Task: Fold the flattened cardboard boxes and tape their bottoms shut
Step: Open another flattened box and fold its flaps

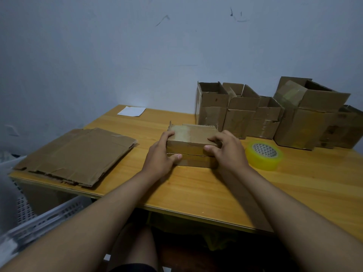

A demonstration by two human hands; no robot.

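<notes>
Both hands clamp the small box: left hand [160,154] and right hand [225,149] at either end of the box [191,143], mid-desk [196,189]. Press flaps flush between the grips before reaching right for the tape roll [264,155].

Both forearms are bare from elbow to wrist — no sleeves, watch or bands show. The left hand [160,156] and right hand [225,149] wear no gloves or rings. Below, dark shorts [133,267] edge bare thighs — fabric detail too dim to tell.
</notes>
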